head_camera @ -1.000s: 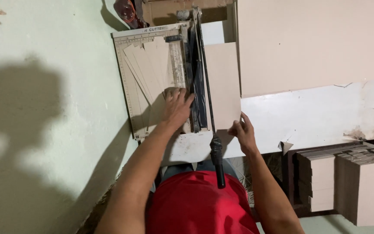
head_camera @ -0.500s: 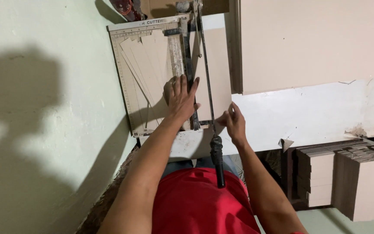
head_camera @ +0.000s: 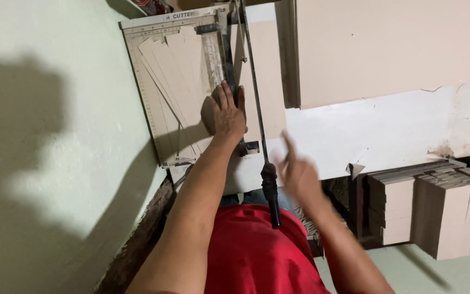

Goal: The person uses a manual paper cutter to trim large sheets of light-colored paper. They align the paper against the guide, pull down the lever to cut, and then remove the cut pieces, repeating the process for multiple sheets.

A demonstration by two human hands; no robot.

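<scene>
Starting nearest the camera, a red shirt [head_camera: 257, 256] fills the bottom of the view, and the black grip of the cutter handle [head_camera: 271, 191] hangs just above it. At 3 o'clock of that grip the right hand [head_camera: 299, 175] is seen blurred, fingers [head_camera: 288, 142] spread and released, holding nothing, close beside the handle but apart from it. Stacks of cut brown card [head_camera: 433, 207] are piled on edge at 4 o'clock, below the white desk [head_camera: 387, 136]; no box or bin is seen around them.

Farther out, the left hand [head_camera: 227, 111] is laid flat, fingers extended and pressing rather than gripping, on the brown card sheet [head_camera: 265, 81], which lies across the paper cutter [head_camera: 175, 87]. The sheet reaches past the fingertips toward 12 o'clock and out to 3 o'clock beyond the long raised blade arm [head_camera: 251, 76]. Loose card strips [head_camera: 175, 71] are fanned on the cutter's ruled beige bed at 10 o'clock of the hand. A printed strip runs along the cutter's far edge.

Farthest, a large pale board [head_camera: 393, 49] is seen at 1 o'clock, and a pale green wall [head_camera: 44, 136] with shadows at 9 o'clock.
</scene>
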